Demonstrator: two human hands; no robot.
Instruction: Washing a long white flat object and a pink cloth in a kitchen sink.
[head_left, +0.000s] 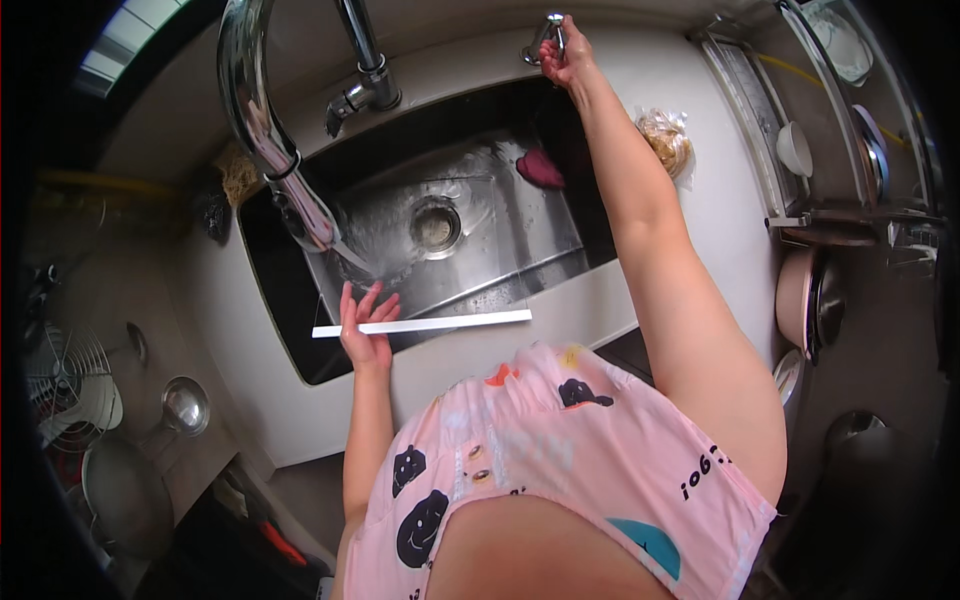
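Note:
My left hand (365, 349) is at the near left of the steel sink (555, 225), palm up with fingers spread. Across the palm lies the white edge strip (450, 322) of what looks like a clear panel (457, 196); faint outlines extend over the sink, and the hand appears to support it from below. Water runs from the chrome gooseneck faucet (255, 112) just beyond my fingertips. At the far rim, my right hand (568, 64) grips a chrome lever handle (532, 51). Inside the sink are the round drain (435, 227) and a dark pink cloth or sponge (540, 169).
A smaller chrome tap (367, 91) stands behind the sink. A clear bag of brownish contents (666, 142) sits on the right counter, beside a dish rack (757, 127). A pink pot (795, 300) is farther right. On the left are a ladle (185, 406) and a wok (126, 491).

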